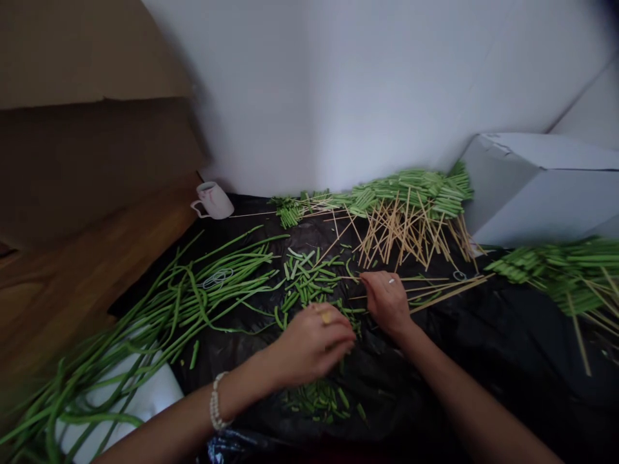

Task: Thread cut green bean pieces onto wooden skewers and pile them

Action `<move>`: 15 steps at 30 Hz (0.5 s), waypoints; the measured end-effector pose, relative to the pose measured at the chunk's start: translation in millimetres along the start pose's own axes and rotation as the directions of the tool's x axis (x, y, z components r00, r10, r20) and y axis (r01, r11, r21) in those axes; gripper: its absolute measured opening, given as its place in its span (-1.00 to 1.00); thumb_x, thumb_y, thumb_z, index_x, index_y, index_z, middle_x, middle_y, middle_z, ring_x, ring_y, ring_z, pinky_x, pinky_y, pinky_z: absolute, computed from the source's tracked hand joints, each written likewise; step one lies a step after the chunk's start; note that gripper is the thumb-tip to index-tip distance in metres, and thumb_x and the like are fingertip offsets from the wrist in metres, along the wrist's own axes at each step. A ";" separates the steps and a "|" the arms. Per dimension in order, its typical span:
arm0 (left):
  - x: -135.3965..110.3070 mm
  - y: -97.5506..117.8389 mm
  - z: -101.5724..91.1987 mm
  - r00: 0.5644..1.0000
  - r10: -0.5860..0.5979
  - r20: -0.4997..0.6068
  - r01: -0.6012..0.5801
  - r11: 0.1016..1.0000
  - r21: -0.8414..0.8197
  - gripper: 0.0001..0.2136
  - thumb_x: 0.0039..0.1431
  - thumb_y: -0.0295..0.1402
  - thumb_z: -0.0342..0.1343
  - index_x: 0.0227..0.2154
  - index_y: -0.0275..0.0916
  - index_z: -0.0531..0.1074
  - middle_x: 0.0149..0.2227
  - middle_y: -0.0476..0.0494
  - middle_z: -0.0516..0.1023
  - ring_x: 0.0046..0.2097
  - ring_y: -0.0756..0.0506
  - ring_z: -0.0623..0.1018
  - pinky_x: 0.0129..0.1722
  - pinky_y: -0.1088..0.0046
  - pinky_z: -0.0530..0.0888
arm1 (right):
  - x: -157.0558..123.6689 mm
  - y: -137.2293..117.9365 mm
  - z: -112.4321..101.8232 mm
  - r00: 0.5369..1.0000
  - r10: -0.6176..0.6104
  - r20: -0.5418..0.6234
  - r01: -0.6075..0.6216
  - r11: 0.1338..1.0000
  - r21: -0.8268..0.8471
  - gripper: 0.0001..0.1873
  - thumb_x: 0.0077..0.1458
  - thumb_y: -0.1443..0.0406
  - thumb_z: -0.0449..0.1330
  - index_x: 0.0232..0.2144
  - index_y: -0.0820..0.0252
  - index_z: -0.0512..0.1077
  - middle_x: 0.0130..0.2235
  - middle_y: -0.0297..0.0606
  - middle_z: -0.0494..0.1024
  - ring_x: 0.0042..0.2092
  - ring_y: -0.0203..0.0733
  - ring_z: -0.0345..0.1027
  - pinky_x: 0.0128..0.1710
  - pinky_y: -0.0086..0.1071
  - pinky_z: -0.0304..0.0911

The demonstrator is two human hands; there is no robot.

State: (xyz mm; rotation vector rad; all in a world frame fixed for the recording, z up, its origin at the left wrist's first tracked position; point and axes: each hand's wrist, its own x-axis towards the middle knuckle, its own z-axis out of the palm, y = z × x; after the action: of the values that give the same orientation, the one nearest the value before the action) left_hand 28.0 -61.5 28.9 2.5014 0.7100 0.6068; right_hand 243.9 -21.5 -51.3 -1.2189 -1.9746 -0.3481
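Observation:
My left hand (314, 341) is curled with fingers pressed together over a scatter of cut green bean pieces (309, 277) on a black plastic sheet (483, 348); what it pinches is hidden. My right hand (387, 299) rests palm down, fingers closed around a thin wooden skewer (445, 293) that points right. More short bean pieces (319, 399) lie just below my left hand. A bead bracelet sits on my left wrist.
Long uncut green beans (193, 303) spread across the left. Skewered bean bundles (411, 193) are piled at the back against the white wall, with more skewered bundles (556, 264) at right. A white mug (213, 201) lies tipped at back left. A grey box (541, 187) stands right.

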 end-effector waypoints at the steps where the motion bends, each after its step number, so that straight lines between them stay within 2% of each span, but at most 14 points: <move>1: -0.6 2.9 10.5 0.992 0.115 0.055 -0.119 0.990 0.080 -0.76 0.27 -0.31 -0.03 -0.12 -0.20 0.49 -0.09 -0.18 0.56 0.00 -0.14 0.47 0.05 0.25 0.33 | 0.0 0.8 -0.6 1.000 0.029 0.005 -0.029 1.000 -0.002 -0.79 0.18 0.44 -0.01 -0.19 0.22 0.38 -0.32 -0.22 0.53 -0.26 -0.19 0.33 -0.20 -0.28 0.11; 3: 0.5 -0.2 28.4 0.942 0.275 0.194 -0.311 0.932 0.188 -0.69 0.27 -0.24 -0.04 0.01 -0.17 0.40 0.09 -0.20 0.45 0.18 -0.19 0.34 0.20 0.14 0.17 | -0.4 1.2 -2.2 0.998 0.068 0.018 -0.068 0.998 -0.001 -0.81 0.20 0.42 -0.01 -0.21 0.21 0.38 -0.32 -0.21 0.53 -0.26 -0.19 0.33 -0.19 -0.28 0.11; 5: 4.8 -12.6 37.5 0.916 0.299 0.269 -0.369 0.890 0.268 -0.64 0.26 -0.20 -0.04 0.06 -0.19 0.35 0.16 -0.26 0.38 0.25 -0.23 0.25 0.24 0.06 0.07 | -0.8 0.8 -3.7 0.996 0.089 0.025 -0.089 0.996 0.008 -0.82 0.21 0.41 -0.01 -0.22 0.21 0.38 -0.32 -0.21 0.53 -0.26 -0.19 0.34 -0.18 -0.28 0.11; 7: 11.0 -28.9 35.9 0.915 0.278 0.294 -0.366 0.877 0.311 -0.58 0.22 -0.13 0.00 0.07 -0.22 0.35 0.14 -0.32 0.39 0.25 -0.29 0.24 0.23 -0.03 0.06 | -1.0 0.3 -4.4 0.995 0.098 0.034 -0.099 0.995 0.016 -0.82 0.22 0.40 -0.01 -0.22 0.21 0.38 -0.31 -0.21 0.54 -0.25 -0.19 0.34 -0.18 -0.28 0.11; 8: 14.2 -36.9 31.7 0.922 0.250 0.297 -0.345 0.878 0.333 -0.59 0.21 -0.15 0.01 0.07 -0.22 0.35 0.13 -0.33 0.39 0.25 -0.31 0.23 0.22 -0.05 0.05 | -1.0 0.2 -4.5 0.994 0.101 0.037 -0.101 0.995 0.018 -0.82 0.22 0.40 -0.02 -0.22 0.21 0.38 -0.32 -0.21 0.54 -0.25 -0.19 0.34 -0.18 -0.29 0.11; 11: 22.6 -57.5 13.0 0.950 0.185 0.251 -0.275 0.875 0.399 -0.69 0.21 -0.35 0.01 0.01 -0.25 0.39 0.10 -0.34 0.43 0.23 -0.30 0.26 0.21 -0.03 0.08 | -0.7 1.1 -3.5 0.993 0.110 0.042 -0.111 0.994 0.019 -0.83 0.23 0.39 -0.01 -0.23 0.21 0.38 -0.32 -0.22 0.54 -0.25 -0.19 0.35 -0.19 -0.29 0.11; 15: 29.9 -77.5 -7.0 0.995 0.028 0.092 -0.064 0.902 0.426 -0.78 0.23 -0.40 -0.03 -0.16 -0.22 0.50 0.02 -0.27 0.50 0.18 -0.26 0.34 0.15 0.05 0.21 | -1.0 4.1 -1.2 0.991 0.123 0.043 -0.124 0.992 0.032 -0.84 0.22 0.38 0.01 -0.23 0.20 0.39 -0.30 -0.21 0.54 -0.24 -0.19 0.35 -0.19 -0.30 0.12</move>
State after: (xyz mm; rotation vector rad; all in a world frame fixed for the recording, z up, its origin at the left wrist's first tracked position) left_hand 18.9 16.5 1.0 2.9362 0.8282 0.3871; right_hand 248.2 -20.8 -51.9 -1.3284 -1.9206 -0.2273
